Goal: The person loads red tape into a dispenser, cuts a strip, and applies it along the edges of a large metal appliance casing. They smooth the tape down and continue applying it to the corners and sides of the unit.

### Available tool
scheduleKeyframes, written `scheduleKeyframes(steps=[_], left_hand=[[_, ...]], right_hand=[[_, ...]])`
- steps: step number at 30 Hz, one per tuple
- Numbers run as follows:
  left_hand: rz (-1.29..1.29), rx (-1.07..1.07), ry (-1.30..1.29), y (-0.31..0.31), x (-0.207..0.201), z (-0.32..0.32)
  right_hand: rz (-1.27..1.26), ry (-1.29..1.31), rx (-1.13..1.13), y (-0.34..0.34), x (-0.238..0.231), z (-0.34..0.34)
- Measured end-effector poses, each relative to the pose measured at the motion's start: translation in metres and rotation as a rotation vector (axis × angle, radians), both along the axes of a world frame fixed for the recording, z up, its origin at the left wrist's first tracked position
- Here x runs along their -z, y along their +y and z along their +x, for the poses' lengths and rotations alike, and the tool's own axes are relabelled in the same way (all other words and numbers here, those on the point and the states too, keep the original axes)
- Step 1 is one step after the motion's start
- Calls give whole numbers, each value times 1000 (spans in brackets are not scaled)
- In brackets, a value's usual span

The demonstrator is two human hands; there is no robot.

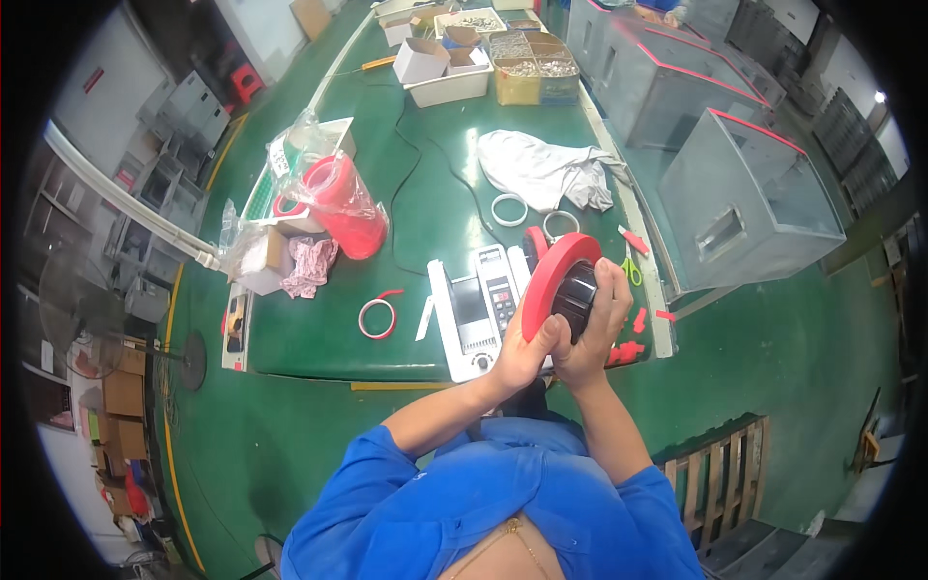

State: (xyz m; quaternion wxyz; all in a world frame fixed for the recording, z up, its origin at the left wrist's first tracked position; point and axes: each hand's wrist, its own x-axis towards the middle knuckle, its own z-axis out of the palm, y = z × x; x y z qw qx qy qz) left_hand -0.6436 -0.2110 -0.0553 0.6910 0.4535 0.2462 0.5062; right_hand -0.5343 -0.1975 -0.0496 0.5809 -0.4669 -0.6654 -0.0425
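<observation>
Near the left edge of the green-topped table (406, 333), a clear plastic bag (307, 145) covers part of a red roll (350, 208). Toward the near edge lies a small tape ring (377, 318), its loose red tail pointing right. The white machine (461, 324) sits at the near edge, its right side hidden behind the hands. The left hand (522, 356) meets the lower rim of the large red tape roll (544, 285); its fingers are mostly out of sight, so how they close cannot be told. That roll is held up over the near edge, right of the middle: a thick, smooth disc, its long axis slanting from lower left to upper right, its black hub (578, 295) facing right. The right hand (601, 324) grips the hub side with curled fingers, partly covering it. Green-handled scissors (631, 271) lie by the right edge.
</observation>
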Motion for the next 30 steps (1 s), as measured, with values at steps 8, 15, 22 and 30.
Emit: scheduleKeyframes(steps=[8, 15, 22, 30], left_hand=[[267, -60, 94, 2, -1, -7], [15, -36, -29, 1, 12, -5], [116, -52, 71, -3, 8, 2], [261, -131, 132, -6, -1, 1]], right_hand=[[-74, -73, -9, -7, -4, -2], [-310, 16, -213, -8, -1, 7], [-422, 291, -192, 10, -8, 5], [-375, 251, -140, 4, 1, -5]])
